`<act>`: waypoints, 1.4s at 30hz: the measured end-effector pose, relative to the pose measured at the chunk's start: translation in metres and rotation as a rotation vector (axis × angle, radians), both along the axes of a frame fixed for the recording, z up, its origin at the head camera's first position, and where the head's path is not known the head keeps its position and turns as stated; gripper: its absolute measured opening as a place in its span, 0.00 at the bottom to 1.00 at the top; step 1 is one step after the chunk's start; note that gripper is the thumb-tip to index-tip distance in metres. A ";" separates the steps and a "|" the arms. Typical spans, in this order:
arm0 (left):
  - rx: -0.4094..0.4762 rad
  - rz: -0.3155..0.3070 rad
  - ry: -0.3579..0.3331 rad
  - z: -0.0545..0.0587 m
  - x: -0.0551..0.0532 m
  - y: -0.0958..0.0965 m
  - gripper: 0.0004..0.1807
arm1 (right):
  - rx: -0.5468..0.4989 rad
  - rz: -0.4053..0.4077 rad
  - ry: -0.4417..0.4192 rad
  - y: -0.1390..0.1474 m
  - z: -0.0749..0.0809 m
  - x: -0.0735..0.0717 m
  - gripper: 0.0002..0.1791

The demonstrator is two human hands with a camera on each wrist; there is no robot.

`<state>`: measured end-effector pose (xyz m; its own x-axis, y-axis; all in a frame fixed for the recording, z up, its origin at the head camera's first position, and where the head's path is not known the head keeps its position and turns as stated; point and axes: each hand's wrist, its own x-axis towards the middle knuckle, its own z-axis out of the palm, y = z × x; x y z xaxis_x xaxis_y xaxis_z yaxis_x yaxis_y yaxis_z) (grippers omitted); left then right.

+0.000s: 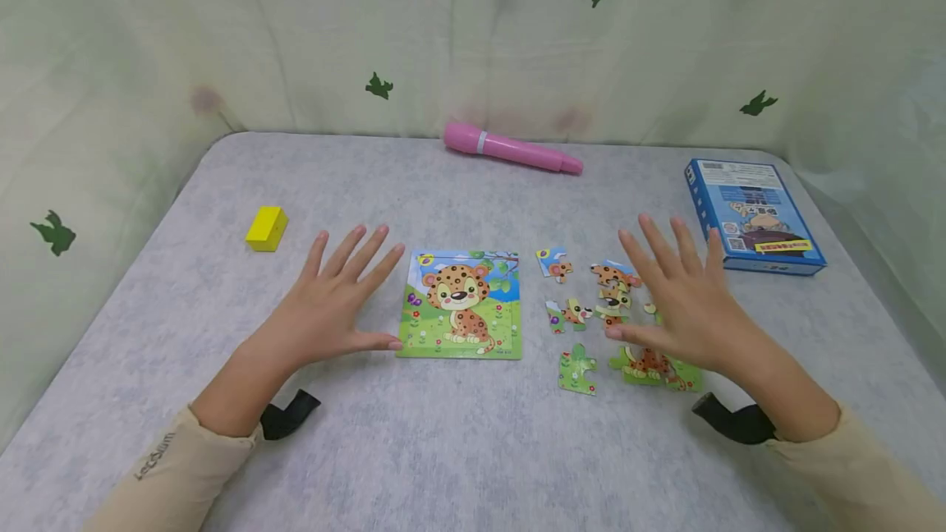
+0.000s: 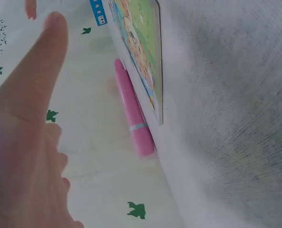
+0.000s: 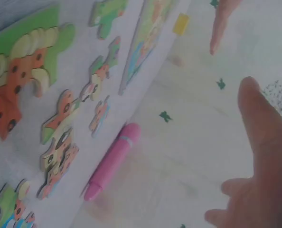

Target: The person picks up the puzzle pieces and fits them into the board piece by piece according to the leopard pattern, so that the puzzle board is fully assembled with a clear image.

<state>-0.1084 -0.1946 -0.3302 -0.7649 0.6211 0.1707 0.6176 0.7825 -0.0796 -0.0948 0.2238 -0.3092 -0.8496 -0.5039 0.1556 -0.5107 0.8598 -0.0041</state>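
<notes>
My left hand (image 1: 334, 302) is held over the table with its fingers spread and straight, holding nothing. Its thumb tip overlaps the lower left corner of a square leopard picture board (image 1: 460, 306) in the head view. On the right, my right hand (image 1: 683, 302) is spread the same way above loose jigsaw pieces, with nothing in it. A green corner piece (image 1: 576, 372), a piece with a leopard face part (image 1: 576, 314) and a blue-topped piece (image 1: 554, 263) lie between board and hand. Joined-looking leopard pieces (image 1: 645, 365) show below the right hand, which hides some others.
A yellow block (image 1: 266, 228) lies at the left. Along the back edge rests a pink marker-shaped tube (image 1: 517, 149). The blue puzzle box (image 1: 757, 216) stands at the right, beyond the right hand. A pale curtain with green leaf shapes (image 1: 379, 86) closes off the back.
</notes>
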 end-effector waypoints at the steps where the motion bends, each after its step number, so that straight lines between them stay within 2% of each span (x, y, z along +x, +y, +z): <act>1: 0.016 -0.019 0.004 -0.001 -0.001 0.000 0.58 | -0.034 0.021 0.009 -0.001 0.001 -0.002 0.59; 4: 0.063 -0.067 0.017 -0.004 -0.003 0.000 0.58 | -0.195 0.097 -0.011 -0.005 0.002 -0.011 0.58; 7: 0.134 -0.107 0.027 -0.008 -0.007 0.002 0.57 | -0.380 0.159 -0.095 -0.010 0.001 -0.021 0.56; 11: 0.229 -0.126 -0.013 -0.015 -0.013 0.005 0.57 | -0.573 0.175 -0.208 -0.017 -0.006 -0.034 0.51; 14: 0.291 -0.091 -0.129 -0.020 -0.017 0.008 0.58 | -0.670 0.164 -0.256 -0.023 -0.015 -0.044 0.47; 16: 0.341 -0.040 -0.243 -0.024 -0.020 0.009 0.59 | -0.729 0.161 -0.290 -0.027 -0.020 -0.049 0.44; 20: 0.446 0.059 -0.477 -0.033 -0.026 0.006 0.57 | -0.801 0.157 -0.377 -0.037 -0.020 -0.049 0.39; 23: 0.487 0.093 -0.593 -0.041 -0.029 0.000 0.55 | -0.820 0.155 -0.444 -0.040 -0.022 -0.051 0.35; 26: 0.507 0.091 -0.647 -0.046 -0.031 -0.005 0.51 | -0.813 0.140 -0.502 -0.035 -0.038 -0.060 0.33; 31: 0.509 0.025 -0.651 -0.051 -0.033 -0.009 0.45 | -0.739 0.083 -0.576 -0.024 -0.067 -0.077 0.32; 37: 0.473 -0.035 -0.620 -0.054 -0.033 -0.009 0.40 | -0.653 0.081 -0.611 -0.026 -0.070 -0.081 0.31; 42: 0.468 -0.044 -0.603 -0.054 -0.033 -0.008 0.39 | -0.602 0.099 -0.564 -0.023 -0.078 -0.087 0.28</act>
<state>-0.1410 -0.2023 -0.3843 -0.7855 0.6187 -0.0154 0.4804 0.6252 0.6151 -0.1814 0.2003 -0.3875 -0.8371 -0.5468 -0.0137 -0.3671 0.5802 -0.7271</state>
